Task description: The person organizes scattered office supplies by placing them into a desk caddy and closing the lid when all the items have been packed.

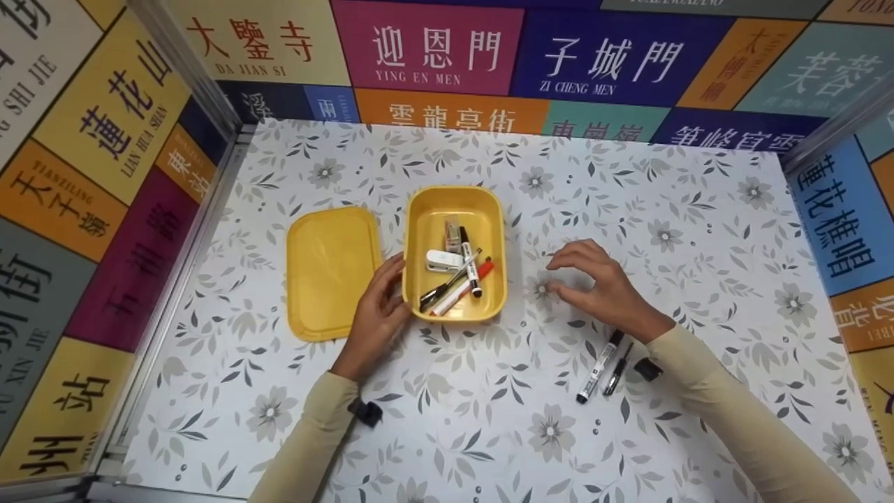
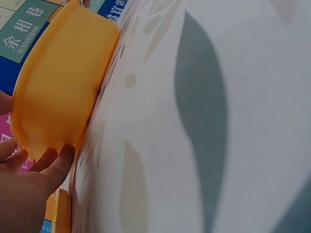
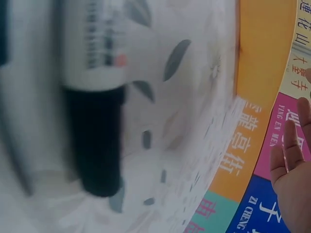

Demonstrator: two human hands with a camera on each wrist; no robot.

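Note:
A yellow plastic box (image 1: 454, 199) stands uncovered on the table. Inside it lie a white stapler-like object (image 1: 443, 261), a small box-like item (image 1: 452, 232), a black-capped marker (image 1: 471, 269), a red-capped pen (image 1: 461, 288) and a dark pen (image 1: 434, 296). My left hand (image 1: 380, 314) touches the box's outer left wall near its front corner; in the left wrist view its fingers (image 2: 60, 162) rest against the yellow side. To the right of the box, my right hand (image 1: 604, 290) hovers with thumb and fingers spread apart, holding nothing.
The yellow lid (image 1: 332, 272) lies flat left of the box. By my right forearm lie another black-capped marker (image 1: 599, 369) and a black pen (image 1: 618, 370); the marker (image 3: 95, 116) looms large in the right wrist view. Printed panels (image 1: 447, 49) wall the floral-covered table (image 1: 475, 433).

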